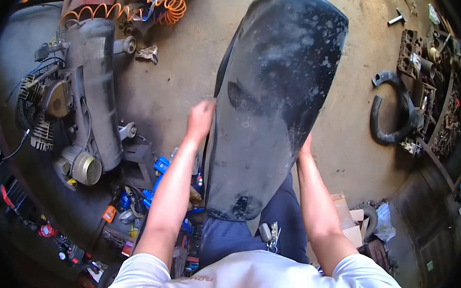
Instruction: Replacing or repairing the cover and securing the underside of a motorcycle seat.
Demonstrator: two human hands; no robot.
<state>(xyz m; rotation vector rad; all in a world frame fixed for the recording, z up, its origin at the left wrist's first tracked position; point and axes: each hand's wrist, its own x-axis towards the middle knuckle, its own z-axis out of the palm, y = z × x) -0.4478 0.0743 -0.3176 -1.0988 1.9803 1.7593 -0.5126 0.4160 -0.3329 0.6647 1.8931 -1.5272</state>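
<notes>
A long black motorcycle seat [269,98], scuffed and dusty with pale specks, is held up in front of my body. Its broad end points away from me and its narrow end rests by my lap. My left hand [201,121] is closed at the seat's left edge, about halfway along, where a dark flap or rim shows. On the opposite edge my right hand [306,144] holds the seat from the side, and its fingers are hidden behind it. The seat's underside is out of sight.
To the left stands a grey air compressor [96,95] with an orange coiled hose [171,6] above it. Tools and blue items [161,165] crowd the lower left. At right are a black curved tube [388,137], metal parts [411,52] and a cardboard box [346,221].
</notes>
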